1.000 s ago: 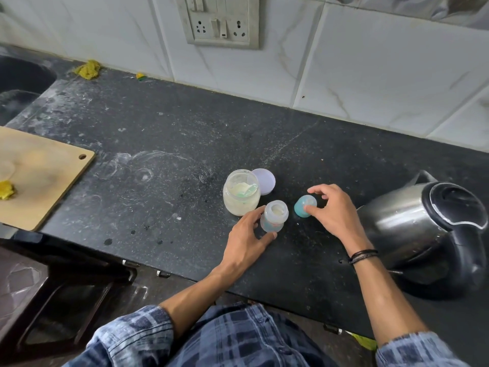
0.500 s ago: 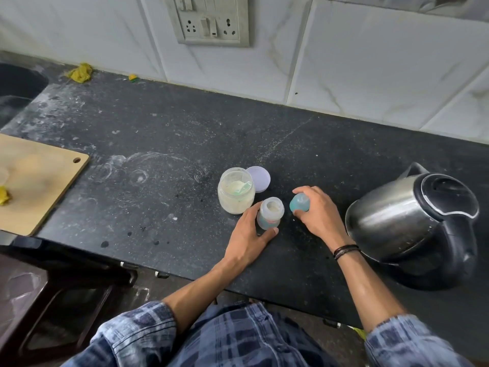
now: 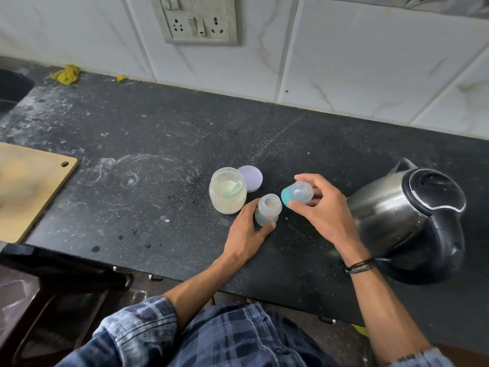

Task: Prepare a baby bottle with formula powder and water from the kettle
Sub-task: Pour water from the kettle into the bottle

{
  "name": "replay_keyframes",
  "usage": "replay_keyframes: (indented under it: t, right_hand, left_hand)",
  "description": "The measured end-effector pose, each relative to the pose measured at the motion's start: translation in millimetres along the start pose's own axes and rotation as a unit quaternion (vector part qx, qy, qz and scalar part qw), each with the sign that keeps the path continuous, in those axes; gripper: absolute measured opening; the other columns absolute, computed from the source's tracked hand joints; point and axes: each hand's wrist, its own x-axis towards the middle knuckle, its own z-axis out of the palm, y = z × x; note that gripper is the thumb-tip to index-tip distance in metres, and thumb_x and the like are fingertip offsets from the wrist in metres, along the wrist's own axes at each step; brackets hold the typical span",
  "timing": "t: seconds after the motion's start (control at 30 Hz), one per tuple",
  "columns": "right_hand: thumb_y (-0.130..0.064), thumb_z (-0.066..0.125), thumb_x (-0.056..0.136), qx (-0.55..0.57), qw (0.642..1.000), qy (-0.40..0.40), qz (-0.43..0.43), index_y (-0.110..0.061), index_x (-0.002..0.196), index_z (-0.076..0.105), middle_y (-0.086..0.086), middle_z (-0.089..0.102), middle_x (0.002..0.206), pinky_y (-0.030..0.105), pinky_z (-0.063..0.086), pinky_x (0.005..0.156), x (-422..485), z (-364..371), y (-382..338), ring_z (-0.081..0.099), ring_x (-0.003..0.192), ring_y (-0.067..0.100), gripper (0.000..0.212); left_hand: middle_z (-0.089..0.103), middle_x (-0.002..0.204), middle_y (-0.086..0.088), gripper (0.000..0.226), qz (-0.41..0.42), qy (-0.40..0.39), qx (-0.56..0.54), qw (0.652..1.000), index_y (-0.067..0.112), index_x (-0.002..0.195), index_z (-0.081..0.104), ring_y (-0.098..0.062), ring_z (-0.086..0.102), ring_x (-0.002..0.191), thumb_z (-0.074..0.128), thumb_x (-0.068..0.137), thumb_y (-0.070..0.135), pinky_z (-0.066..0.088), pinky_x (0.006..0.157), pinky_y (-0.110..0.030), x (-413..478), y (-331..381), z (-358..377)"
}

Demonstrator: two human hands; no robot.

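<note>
The baby bottle (image 3: 267,209) stands upright on the black counter (image 3: 164,144) just right of the frame's centre, its long axis vertical and its open mouth facing up, with pale powder visible inside. The left hand (image 3: 247,233) wraps around its lower body from the near side, thumb and fingers curled narrowly against the clear plastic, holding it in place on the counter.

Just to the upper right, the right hand (image 3: 321,207) holds the bottle cap (image 3: 297,194) lifted off the counter, pinched between the thumb below and the fingers above. The cap lies tilted on its side, its teal ring end pointing left toward the bottle and its clear dome toward the palm; cap and bottle are close but apart.

Touching or just beside the bottle on its upper left is the open formula jar (image 3: 228,194), upright, with a scoop resting in the powder. Its pale lid (image 3: 251,178) lies flat behind it.

The steel kettle (image 3: 407,221) sits at the right, lid closed, black handle toward the near edge, just beyond the right wrist. A wooden cutting board (image 3: 29,186) lies at the left edge, well apart. A wall socket (image 3: 198,21) is at the top.
</note>
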Motion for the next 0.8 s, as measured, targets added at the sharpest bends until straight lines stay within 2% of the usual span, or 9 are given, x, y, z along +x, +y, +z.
replay_keyframes:
  t: [0.17,0.27,0.4,0.6,0.67,0.8]
  right_hand:
    - [-0.006,0.086,0.080,0.010,0.997,-0.041,-0.062,-0.031,0.123,0.067,-0.015,0.069,0.121,0.014,0.056,0.085,-2,5,-8,0.068,0.109,0.005,0.053]
    - [-0.005,0.086,0.080,-0.019,0.995,-0.066,-0.078,-0.028,0.125,0.067,-0.014,0.067,0.123,0.022,0.058,0.090,0,8,-8,0.067,0.110,0.009,0.054]
    - [-0.008,0.086,0.081,-0.066,0.990,-0.084,-0.087,-0.028,0.128,0.066,-0.014,0.063,0.124,0.033,0.058,0.096,3,10,-7,0.064,0.112,0.011,0.055]
    - [-0.008,0.085,0.082,-0.076,0.991,-0.087,-0.074,-0.032,0.128,0.065,-0.011,0.064,0.128,0.034,0.060,0.096,9,6,-4,0.065,0.114,0.012,0.055]
    - [-0.010,0.086,0.082,-0.073,0.992,-0.081,-0.057,-0.035,0.126,0.065,-0.011,0.066,0.125,0.034,0.061,0.092,11,6,-3,0.069,0.107,0.011,0.054]
    - [-0.020,0.088,0.080,-0.077,0.995,-0.058,-0.005,-0.035,0.121,0.068,-0.012,0.072,0.111,0.040,0.062,0.086,15,1,2,0.074,0.089,0.007,0.048]
  left_hand:
    - [0.057,0.134,0.021,0.062,0.017,0.000,0.009,1.000,0.037,0.140,0.049,0.001,0.055,0.120,0.080,0.086,0.034,0.045,0.100,-0.020,3,2,2]
    - [0.057,0.131,0.020,0.060,0.037,0.004,0.020,0.999,0.035,0.139,0.051,0.002,0.055,0.118,0.079,0.086,0.035,0.045,0.097,-0.019,6,5,3]
    - [0.059,0.133,0.014,0.062,0.046,0.010,0.029,0.998,0.032,0.140,0.053,-0.003,0.057,0.118,0.080,0.085,0.037,0.048,0.100,-0.025,6,5,3]
    - [0.054,0.122,0.022,0.063,0.041,0.013,0.041,0.998,0.033,0.137,0.054,0.005,0.055,0.106,0.081,0.082,0.041,0.040,0.090,-0.009,8,10,1]
    - [0.053,0.119,0.023,0.062,0.041,0.015,0.045,0.998,0.032,0.135,0.055,0.009,0.055,0.103,0.081,0.081,0.042,0.040,0.086,-0.007,8,11,0]
    - [0.055,0.124,0.015,0.060,0.058,0.014,0.066,0.996,0.031,0.135,0.057,0.001,0.054,0.106,0.081,0.080,0.037,0.037,0.086,-0.008,9,15,0]
